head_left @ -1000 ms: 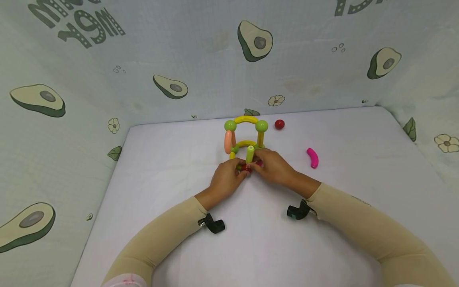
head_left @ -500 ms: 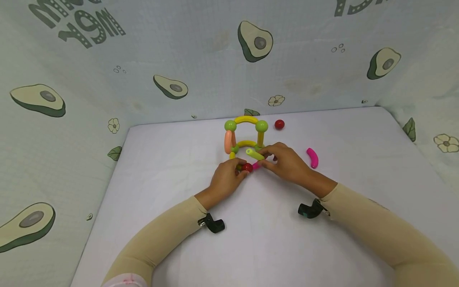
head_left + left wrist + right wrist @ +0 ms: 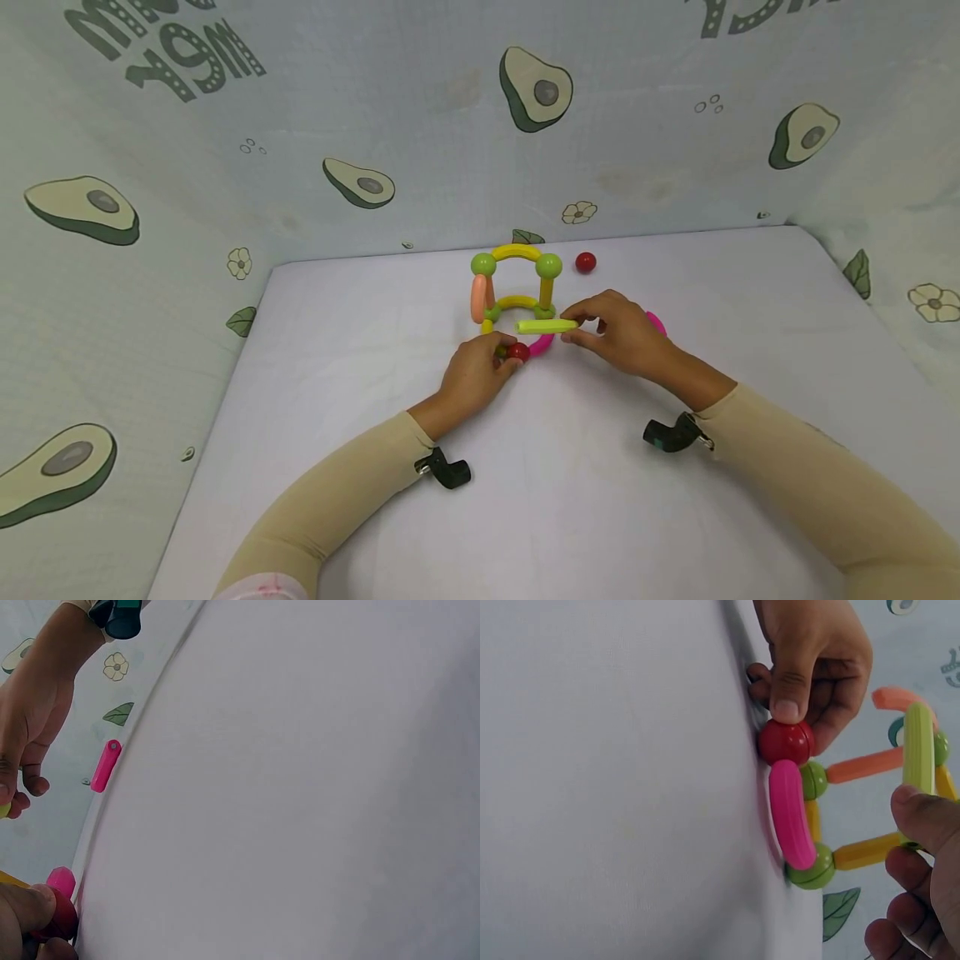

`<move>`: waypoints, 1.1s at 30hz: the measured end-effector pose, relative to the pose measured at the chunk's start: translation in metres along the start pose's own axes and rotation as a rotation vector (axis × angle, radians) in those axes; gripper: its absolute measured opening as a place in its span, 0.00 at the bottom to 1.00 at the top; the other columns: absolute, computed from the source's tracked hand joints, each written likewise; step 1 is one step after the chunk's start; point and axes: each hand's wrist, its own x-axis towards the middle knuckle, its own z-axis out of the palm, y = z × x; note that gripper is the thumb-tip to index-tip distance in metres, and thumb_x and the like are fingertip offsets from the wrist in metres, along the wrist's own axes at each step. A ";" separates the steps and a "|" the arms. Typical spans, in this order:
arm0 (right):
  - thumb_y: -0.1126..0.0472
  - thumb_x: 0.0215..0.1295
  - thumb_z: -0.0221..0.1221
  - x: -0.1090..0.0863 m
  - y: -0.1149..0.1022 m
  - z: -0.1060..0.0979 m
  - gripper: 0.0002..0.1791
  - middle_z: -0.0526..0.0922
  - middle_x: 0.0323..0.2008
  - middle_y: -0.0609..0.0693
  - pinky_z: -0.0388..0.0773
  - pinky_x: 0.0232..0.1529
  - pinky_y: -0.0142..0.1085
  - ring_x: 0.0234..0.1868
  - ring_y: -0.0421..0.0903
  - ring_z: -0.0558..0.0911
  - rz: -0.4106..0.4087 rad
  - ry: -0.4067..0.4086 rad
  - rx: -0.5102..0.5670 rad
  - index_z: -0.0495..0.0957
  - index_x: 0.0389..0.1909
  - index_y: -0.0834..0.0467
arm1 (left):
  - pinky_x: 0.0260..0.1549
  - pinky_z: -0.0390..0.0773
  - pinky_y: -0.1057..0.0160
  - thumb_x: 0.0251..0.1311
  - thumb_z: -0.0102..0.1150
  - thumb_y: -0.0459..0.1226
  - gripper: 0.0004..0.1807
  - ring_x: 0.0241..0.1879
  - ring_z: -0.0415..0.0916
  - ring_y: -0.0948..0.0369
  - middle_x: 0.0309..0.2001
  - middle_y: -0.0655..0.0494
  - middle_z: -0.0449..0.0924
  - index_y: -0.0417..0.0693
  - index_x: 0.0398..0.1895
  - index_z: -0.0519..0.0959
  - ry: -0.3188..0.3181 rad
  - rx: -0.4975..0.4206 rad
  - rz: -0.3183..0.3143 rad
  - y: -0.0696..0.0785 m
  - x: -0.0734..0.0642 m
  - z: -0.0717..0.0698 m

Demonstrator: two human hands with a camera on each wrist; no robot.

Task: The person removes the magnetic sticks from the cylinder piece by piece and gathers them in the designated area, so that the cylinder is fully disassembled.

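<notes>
My left hand (image 3: 472,371) holds a red ball (image 3: 517,352) at the near corner of a toy frame made of balls and rods. A curved pink rod (image 3: 790,814) runs from that ball to a green ball (image 3: 811,866). My right hand (image 3: 621,333) pinches a yellow-green rod (image 3: 543,327) by one end, lying sideways above the frame and apart from the red ball. Farther back, green balls (image 3: 550,266) bear a yellow arched rod (image 3: 516,251) on top. An orange curved rod (image 3: 478,298) stands at the frame's left side.
A loose red ball (image 3: 586,262) lies behind the frame to the right. Another curved pink rod (image 3: 106,766) lies on the white-covered table (image 3: 360,350), partly hidden behind my right hand in the head view. A printed cloth (image 3: 435,125) hangs behind.
My right hand has moved right, lifting the yellow-green rod off the red ball. The rod has turned from upright to sideways. My left hand stays on the red ball.
</notes>
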 end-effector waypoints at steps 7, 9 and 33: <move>0.62 0.59 0.74 -0.006 0.008 -0.017 0.18 0.83 0.41 0.51 0.76 0.40 0.45 0.44 0.54 0.76 0.044 0.000 -0.006 0.87 0.51 0.57 | 0.29 0.75 0.69 0.64 0.71 0.40 0.19 0.31 0.74 0.65 0.41 0.56 0.86 0.43 0.56 0.83 -0.002 -0.002 -0.009 0.000 0.001 0.000; 0.62 0.60 0.74 -0.008 0.011 -0.021 0.18 0.82 0.42 0.52 0.76 0.39 0.45 0.42 0.53 0.76 0.049 0.010 -0.009 0.87 0.51 0.57 | 0.30 0.75 0.69 0.64 0.71 0.40 0.20 0.31 0.74 0.65 0.41 0.56 0.86 0.43 0.56 0.83 -0.003 -0.002 -0.014 0.001 0.001 0.000; 0.59 0.64 0.72 -0.032 0.046 -0.056 0.20 0.81 0.47 0.57 0.76 0.37 0.41 0.44 0.55 0.76 0.190 0.033 -0.020 0.83 0.55 0.57 | 0.31 0.75 0.69 0.64 0.71 0.40 0.19 0.32 0.75 0.65 0.40 0.57 0.86 0.43 0.56 0.83 -0.003 -0.018 -0.025 0.001 0.001 -0.001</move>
